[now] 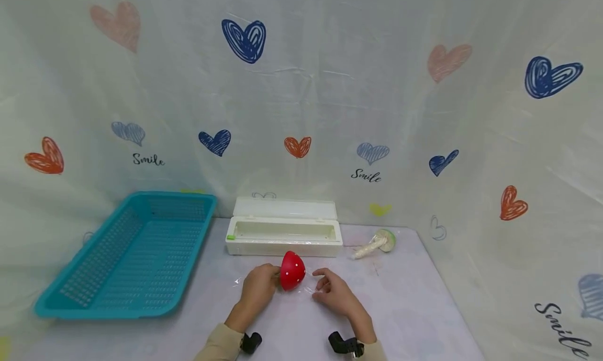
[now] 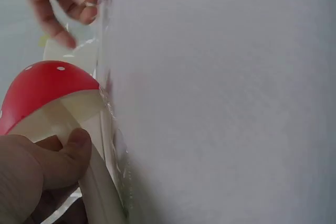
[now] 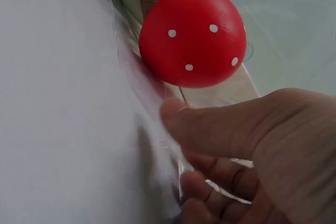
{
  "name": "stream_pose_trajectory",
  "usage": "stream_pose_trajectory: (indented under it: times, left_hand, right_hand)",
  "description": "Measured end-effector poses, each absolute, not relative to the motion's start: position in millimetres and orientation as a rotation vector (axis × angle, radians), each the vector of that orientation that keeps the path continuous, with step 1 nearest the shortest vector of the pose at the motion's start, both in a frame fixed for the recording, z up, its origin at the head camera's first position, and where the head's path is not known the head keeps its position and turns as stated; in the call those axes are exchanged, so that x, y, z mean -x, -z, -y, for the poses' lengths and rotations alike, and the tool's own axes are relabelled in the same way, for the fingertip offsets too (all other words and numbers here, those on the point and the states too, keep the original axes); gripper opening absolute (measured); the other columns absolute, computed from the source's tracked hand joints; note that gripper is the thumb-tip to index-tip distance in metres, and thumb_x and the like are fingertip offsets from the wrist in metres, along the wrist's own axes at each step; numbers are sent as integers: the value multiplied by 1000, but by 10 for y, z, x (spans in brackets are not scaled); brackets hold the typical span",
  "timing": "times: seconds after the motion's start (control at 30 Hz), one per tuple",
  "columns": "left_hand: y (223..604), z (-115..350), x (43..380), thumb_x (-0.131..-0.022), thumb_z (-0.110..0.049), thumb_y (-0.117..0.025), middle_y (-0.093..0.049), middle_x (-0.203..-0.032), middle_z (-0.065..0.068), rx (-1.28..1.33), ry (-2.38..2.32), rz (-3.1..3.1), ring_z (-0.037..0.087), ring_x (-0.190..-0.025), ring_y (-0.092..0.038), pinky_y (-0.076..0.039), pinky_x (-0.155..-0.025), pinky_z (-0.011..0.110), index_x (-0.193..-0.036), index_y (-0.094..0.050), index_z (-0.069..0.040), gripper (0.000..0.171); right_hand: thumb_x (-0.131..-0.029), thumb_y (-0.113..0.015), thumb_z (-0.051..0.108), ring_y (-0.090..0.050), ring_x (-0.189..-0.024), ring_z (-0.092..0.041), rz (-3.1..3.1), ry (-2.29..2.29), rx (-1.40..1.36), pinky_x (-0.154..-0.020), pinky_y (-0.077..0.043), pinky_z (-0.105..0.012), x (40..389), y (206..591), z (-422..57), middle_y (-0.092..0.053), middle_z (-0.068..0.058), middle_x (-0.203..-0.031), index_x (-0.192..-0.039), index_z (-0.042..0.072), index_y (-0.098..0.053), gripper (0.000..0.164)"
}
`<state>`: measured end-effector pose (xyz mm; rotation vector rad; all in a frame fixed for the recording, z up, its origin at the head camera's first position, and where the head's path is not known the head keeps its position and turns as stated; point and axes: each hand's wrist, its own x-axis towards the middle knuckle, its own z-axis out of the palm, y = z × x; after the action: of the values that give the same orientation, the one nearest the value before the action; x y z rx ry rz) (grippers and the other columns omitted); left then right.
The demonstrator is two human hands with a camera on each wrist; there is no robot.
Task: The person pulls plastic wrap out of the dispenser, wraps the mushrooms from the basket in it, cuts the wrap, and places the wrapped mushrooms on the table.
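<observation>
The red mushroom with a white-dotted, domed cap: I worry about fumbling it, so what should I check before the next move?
1. Left hand holding the pale, slender stem of the red mushroom: ok.
2. Right hand apart from the red cap: ok.
3. Right hand gripping the clear, crinkled plastic film: cannot tell.
4. Hinged lid of the long white box closed: not ok, it stands raised.
5. Turquoise rectangular plastic basket away from both hands: ok.
6. Pale-stemmed mushroom with green-edged cap away from both hands: ok.
</observation>
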<state>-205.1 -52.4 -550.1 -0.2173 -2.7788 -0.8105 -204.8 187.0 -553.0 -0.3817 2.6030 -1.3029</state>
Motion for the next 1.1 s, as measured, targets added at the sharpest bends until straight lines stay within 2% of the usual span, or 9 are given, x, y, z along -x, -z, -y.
stream_pose_trajectory:
  times: [0.17,0.27,0.4,0.53,0.63,0.77,0.87,1.0,1.1]
  left_hand:
    - [5482,501,2052,-78,7,-80,-77,-84,1,207,789,2793,17,-77,-69,-50,-62,27,-99,-83,-12,28]
    - [5467,511,2040,-79,5,-80,-77,-84,2,186,782,2794,17,-77,-69,-50,-62,28,-99,-83,-13,27]
    - [5478,523,2036,-79,4,-81,-77,-83,1,160,790,2793,17,-76,-68,-49,-63,28,-97,-83,-13,26]
    - [5502,517,2041,-79,4,-81,-77,-84,1,169,811,2802,17,-78,-68,-51,-65,30,-97,-83,-13,25]
    - [5517,509,2039,-79,5,-81,-76,-81,0,188,834,2808,14,-74,-64,-48,-63,28,-96,-83,-14,25]
    - [5519,510,2027,-77,6,-80,-72,-75,-2,203,824,2803,11,-67,-58,-43,-60,25,-93,-83,-14,25]
    - [5510,515,2030,-78,6,-80,-71,-73,-3,202,809,2805,10,-66,-56,-43,-60,24,-93,-83,-14,25]
    - [5502,515,2044,-81,2,-81,-73,-76,-2,218,813,2809,11,-69,-59,-47,-62,26,-96,-83,-13,22]
    - [5503,518,2042,-81,2,-82,-76,-82,0,234,827,2806,14,-76,-66,-54,-67,30,-98,-83,-12,22]
  right_hand:
    - [-75,-90,11,-49,-99,-27,-2710,981,334,-82,-46,-45,1907,5397,-2064,-55,-10,-105,-106,13,-67,38]
    - [-76,-89,12,-49,-97,-28,-2776,922,330,-81,-45,-45,1879,5399,-2147,-53,-10,-102,-95,14,-67,29]
    - [-86,-79,10,-50,-89,-18,-2844,926,396,-78,-44,-36,1899,5460,-2176,-55,-3,-94,-86,14,-70,11]
    - [-93,-71,7,-48,-81,-9,-2932,946,451,-71,-45,-27,1892,5494,-2173,-55,1,-88,-88,12,-68,8]
    - [-95,-69,4,-53,-83,-10,-3012,994,459,-72,-49,-28,1879,5453,-2158,-56,2,-90,-90,12,-65,10]
    - [-91,-74,4,-62,-97,-20,-3089,994,498,-85,-55,-38,1896,5343,-2131,-59,0,-96,-88,15,-66,14]
    - [-87,-78,3,-63,-100,-25,-3116,957,553,-88,-54,-43,1941,5245,-2110,-61,-2,-96,-85,16,-67,17]
    - [-85,-79,3,-63,-95,-22,-3169,927,615,-85,-54,-40,2008,5145,-2062,-66,1,-91,-84,16,-68,17]
    - [-84,-80,2,-60,-98,-20,-3236,932,713,-87,-54,-39,2046,5119,-1993,-65,4,-93,-86,17,-68,19]
